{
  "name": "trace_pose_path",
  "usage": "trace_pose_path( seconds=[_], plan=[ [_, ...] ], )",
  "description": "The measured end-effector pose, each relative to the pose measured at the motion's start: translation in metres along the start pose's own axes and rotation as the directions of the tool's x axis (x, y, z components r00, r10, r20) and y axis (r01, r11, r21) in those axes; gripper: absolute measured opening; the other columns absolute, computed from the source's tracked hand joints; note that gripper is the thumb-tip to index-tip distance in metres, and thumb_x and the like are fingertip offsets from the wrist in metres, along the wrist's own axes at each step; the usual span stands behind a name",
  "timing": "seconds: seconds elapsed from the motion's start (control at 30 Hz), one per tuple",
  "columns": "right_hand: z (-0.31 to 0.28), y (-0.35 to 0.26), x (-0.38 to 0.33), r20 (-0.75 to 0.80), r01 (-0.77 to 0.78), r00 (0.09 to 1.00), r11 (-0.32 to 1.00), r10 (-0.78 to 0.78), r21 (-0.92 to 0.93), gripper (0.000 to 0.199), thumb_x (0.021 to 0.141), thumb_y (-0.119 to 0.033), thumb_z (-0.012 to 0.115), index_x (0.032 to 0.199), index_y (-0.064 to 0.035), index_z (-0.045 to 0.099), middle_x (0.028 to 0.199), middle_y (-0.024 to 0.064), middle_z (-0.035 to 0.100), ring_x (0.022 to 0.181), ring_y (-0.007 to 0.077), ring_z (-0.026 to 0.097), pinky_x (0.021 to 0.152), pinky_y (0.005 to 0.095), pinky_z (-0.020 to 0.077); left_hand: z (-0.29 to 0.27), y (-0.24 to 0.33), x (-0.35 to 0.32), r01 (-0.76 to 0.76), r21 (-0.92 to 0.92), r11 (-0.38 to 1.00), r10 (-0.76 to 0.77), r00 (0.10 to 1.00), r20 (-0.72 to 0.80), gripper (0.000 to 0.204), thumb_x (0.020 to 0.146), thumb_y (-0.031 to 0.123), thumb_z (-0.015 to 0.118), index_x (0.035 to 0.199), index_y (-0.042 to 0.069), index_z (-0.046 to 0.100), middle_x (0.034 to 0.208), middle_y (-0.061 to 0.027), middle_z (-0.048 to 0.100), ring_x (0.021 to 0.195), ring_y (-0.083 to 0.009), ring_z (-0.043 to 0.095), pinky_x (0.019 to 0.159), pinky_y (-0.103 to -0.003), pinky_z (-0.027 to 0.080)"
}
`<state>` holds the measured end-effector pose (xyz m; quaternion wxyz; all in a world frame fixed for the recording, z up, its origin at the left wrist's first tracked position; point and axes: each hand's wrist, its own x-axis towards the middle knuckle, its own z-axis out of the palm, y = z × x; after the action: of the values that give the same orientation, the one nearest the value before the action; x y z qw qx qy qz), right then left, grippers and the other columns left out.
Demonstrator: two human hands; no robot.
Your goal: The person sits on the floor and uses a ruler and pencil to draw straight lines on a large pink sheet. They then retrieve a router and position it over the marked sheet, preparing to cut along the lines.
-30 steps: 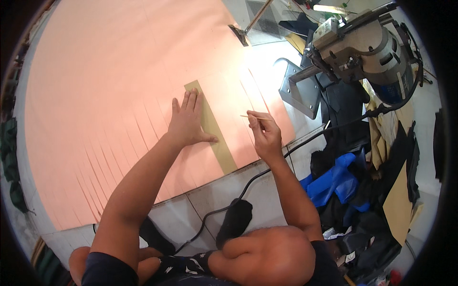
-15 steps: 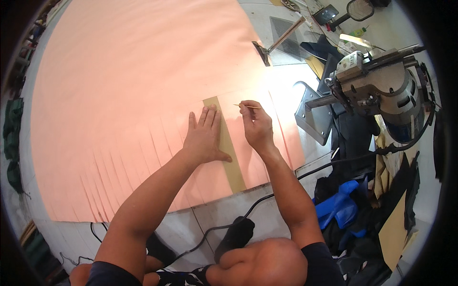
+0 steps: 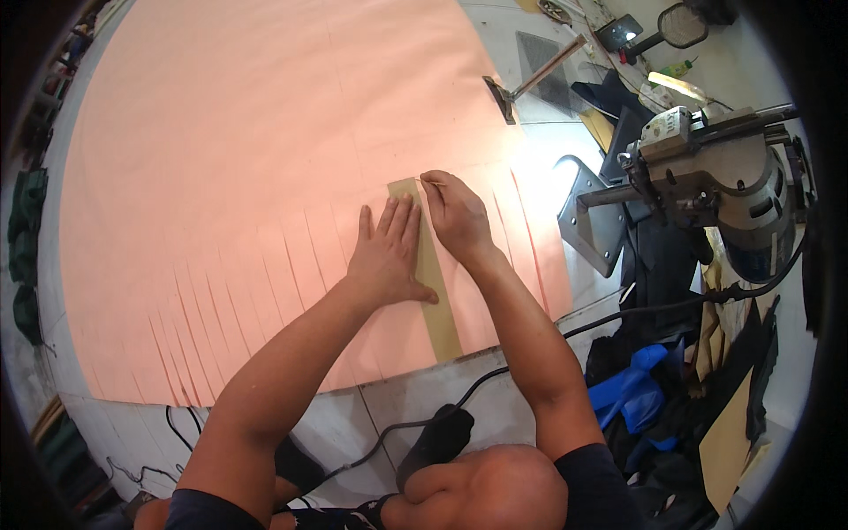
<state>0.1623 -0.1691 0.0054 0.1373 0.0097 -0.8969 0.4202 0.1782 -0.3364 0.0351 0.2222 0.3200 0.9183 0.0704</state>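
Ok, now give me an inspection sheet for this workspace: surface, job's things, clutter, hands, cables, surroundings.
Surface: pale tile floor, under the pink sheet.
Job's things: pink sheet, slit along its near side; olive strip lying on it; thin stick, mostly hidden, tip by the strip's far end.
Clutter: black scraps and blue scrap at right.
Hands: left hand spread over strip and sheet; right hand pinching the stick.
Cables: black cable running from the machine across the floor.
Surroundings: machine at right; dark green bundles at far left.
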Motion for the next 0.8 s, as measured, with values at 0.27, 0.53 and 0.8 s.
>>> trace_pose_path(
  seconds=[0.27, 0.53, 0.8],
  plan=[
    [-0.011, -0.008, -0.007, 0.163, 0.197, 0.973, 0.96, -0.165, -0.201, 0.02, 0.094, -0.009, 0.057, 0.113, -0.0043, 0.063, 0.104, 0.012, 0.068, 0.092, 0.0335, 0.069, 0.078, 0.0445, 0.0564, 0.002, 0.001, 0.001, 0.0, 0.016, 1.0, 0.0, 1.0, -0.021, 0.153, 0.055, 0.078, 0.083, 0.162, -0.006, 0.015, 0.17, -0.025, 0.016, 0.16, -0.0393, 0.011, 0.125, -0.065, 0.008],
    [-0.04, -0.02, -0.076, 0.213, 0.293, 0.946, 0.925, -0.244, -0.243, 0.021, 0.087, -0.005, 0.06, 0.108, -0.0061, 0.061, 0.095, 0.0092, 0.065, 0.083, 0.029, 0.068, 0.069, 0.0402, 0.0564, -0.005, 0.002, 0.001, 0.01, 0.042, 0.999, -0.011, 1.0, 0.019, 0.151, 0.055, 0.078, 0.084, 0.162, -0.006, 0.018, 0.17, -0.0245, 0.018, 0.159, -0.0388, 0.013, 0.125, -0.065, 0.011],
    [-0.018, -0.006, -0.019, 0.118, 0.273, 0.961, 0.934, -0.252, -0.232, 0.023, 0.089, -0.008, 0.061, 0.112, -0.0079, 0.064, 0.1, 0.008, 0.069, 0.084, 0.0287, 0.07, 0.068, 0.0391, 0.0575, -0.003, 0.004, 0.003, 0.005, 0.067, 0.998, -0.006, 1.0, 0.013, 0.152, 0.055, 0.08, 0.083, 0.162, -0.005, 0.017, 0.17, -0.0242, 0.015, 0.16, -0.0382, 0.011, 0.126, -0.063, 0.011]
  ],
)
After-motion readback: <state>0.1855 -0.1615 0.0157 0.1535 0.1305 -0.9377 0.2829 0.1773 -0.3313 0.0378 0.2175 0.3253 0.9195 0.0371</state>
